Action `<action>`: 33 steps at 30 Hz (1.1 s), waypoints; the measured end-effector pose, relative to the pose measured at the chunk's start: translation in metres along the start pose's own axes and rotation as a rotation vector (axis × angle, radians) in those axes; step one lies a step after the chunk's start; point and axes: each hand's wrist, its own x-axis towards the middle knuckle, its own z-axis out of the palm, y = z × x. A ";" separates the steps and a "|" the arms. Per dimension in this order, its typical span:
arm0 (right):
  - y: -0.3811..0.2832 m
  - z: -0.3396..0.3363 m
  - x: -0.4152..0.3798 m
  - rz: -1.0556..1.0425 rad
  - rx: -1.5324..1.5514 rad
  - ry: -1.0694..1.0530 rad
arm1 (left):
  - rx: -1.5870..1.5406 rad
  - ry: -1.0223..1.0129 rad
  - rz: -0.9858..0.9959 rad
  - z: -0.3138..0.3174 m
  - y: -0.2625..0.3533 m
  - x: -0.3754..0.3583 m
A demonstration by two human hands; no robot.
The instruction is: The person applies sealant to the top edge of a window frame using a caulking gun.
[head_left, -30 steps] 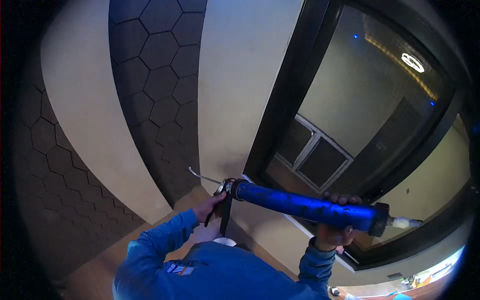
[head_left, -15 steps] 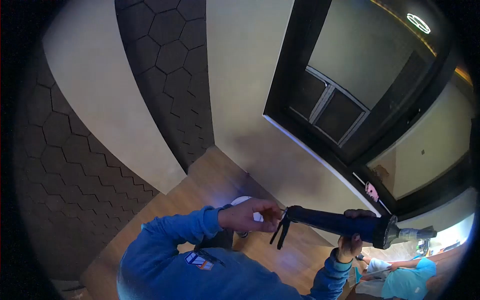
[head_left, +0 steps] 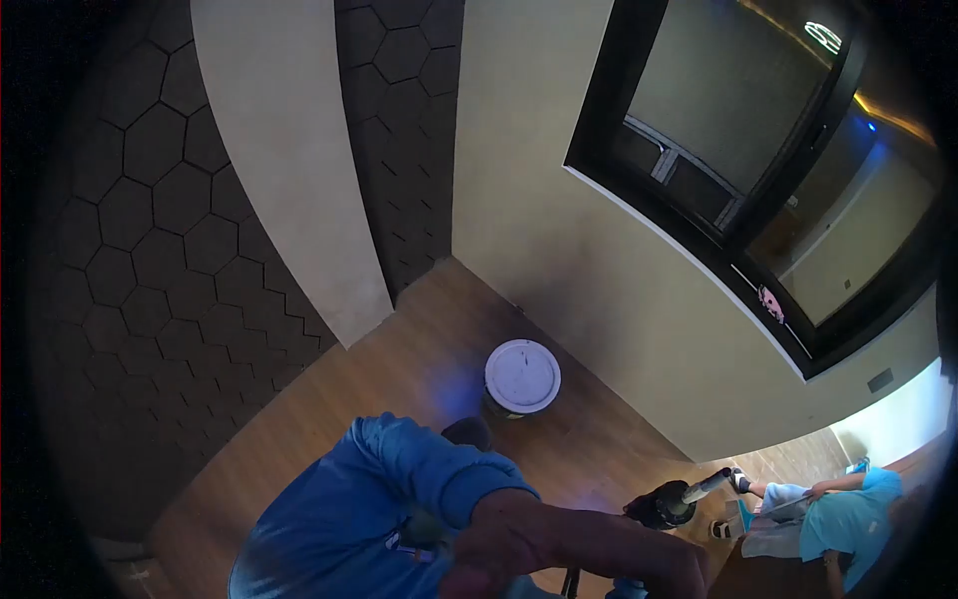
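My left hand (head_left: 609, 544) reaches across the lower middle, large, close to the camera and blurred; its fingers are not clear. It covers most of a long dark tube (head_left: 661, 507), whose black collar and narrow grey tip show beyond it, pointing right. A black strap end (head_left: 570, 583) hangs below my left hand. My right hand is hidden behind the left one; only a bit of its blue cuff (head_left: 629, 588) shows. The tube stays up off the floor on that side, where the right hand gripped it half a second ago.
A round bucket with a white lid (head_left: 523, 376) stands on the wooden floor (head_left: 369, 389) near the wall. Above is a black-framed window (head_left: 718, 240) with a pink thing (head_left: 770, 303) on its sill. A person in a turquoise shirt (head_left: 848, 524) is at the lower right, holding a long-handled tool.
My left hand has left the strap end of the tube and come up towards the camera, across the tube. The view has shifted, and the bucket now shows fully.
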 end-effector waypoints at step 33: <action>-0.026 0.391 0.620 0.083 -0.403 -1.061 | 0.580 0.678 -0.549 -0.598 0.273 -0.063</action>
